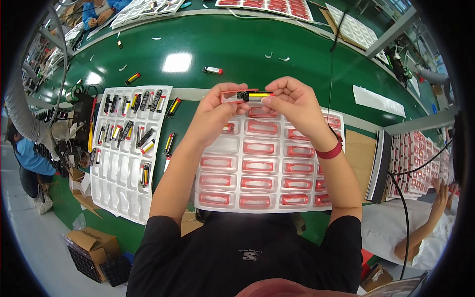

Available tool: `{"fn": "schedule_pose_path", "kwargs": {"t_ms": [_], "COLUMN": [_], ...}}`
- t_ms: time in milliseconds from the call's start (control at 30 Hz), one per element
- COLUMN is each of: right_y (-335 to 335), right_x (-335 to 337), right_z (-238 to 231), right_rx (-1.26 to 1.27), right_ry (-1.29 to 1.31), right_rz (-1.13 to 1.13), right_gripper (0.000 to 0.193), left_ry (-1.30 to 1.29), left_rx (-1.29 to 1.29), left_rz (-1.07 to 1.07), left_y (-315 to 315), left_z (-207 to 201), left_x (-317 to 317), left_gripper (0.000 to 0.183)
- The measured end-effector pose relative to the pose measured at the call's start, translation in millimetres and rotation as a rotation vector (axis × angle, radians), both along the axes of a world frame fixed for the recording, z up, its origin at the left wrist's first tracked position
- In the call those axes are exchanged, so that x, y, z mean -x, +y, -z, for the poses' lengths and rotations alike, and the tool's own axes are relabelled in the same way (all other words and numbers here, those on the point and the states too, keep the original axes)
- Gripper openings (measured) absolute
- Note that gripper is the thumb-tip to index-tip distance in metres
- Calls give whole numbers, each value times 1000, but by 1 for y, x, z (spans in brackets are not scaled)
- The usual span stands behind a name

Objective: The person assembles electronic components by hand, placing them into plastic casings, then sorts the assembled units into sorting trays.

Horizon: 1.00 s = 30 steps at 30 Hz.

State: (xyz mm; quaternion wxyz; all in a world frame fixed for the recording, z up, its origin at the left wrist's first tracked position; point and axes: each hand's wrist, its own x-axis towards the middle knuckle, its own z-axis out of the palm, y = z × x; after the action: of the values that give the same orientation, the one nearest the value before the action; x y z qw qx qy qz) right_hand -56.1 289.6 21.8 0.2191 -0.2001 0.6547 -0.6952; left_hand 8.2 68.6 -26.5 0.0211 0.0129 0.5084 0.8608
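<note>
Above the white tray, my left hand (213,106) is closed on a red plastic casing (230,92), gripping it by its left end. My right hand (293,101) pinches a slim battery assembly (256,96), yellow with black parts, between thumb and fingers. The assembly lies against the casing; how far it sits inside I cannot tell. Beneath my hands is a white moulded tray (221,144) with red oblong casings, one per pocket. A second white tray (116,171) to the left carries several black, yellow and red-tipped battery assemblies in its far pockets.
Loose battery assemblies (213,70) lie on the green table (237,44). A white sheet (378,100) rests at right. A black cable (330,69) hangs beside my right arm. Another person's arm (425,225) shows at far right, with stacked trays (413,158) nearby.
</note>
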Motion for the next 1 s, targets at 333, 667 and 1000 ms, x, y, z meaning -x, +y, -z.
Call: {"fn": "schedule_pose_path", "kwargs": {"t_ms": [333,667,1000], "right_y": [-26,-24,-30], "right_x": [-10,-16,-29], "right_z": [15,28,32], "right_rx": [-31,-35,4], "right_ry": [81,113,192], "right_rz": [58,126,208], "right_gripper": [18,20,19], "left_ry": [26,57,-11], "left_rx": [-12,-30,-111], "left_rz": [93,157,143], "left_y": [0,2,4], "left_z": [2,10,6], "left_x": [-7,-6,-8], "left_gripper": [42,44,40]}}
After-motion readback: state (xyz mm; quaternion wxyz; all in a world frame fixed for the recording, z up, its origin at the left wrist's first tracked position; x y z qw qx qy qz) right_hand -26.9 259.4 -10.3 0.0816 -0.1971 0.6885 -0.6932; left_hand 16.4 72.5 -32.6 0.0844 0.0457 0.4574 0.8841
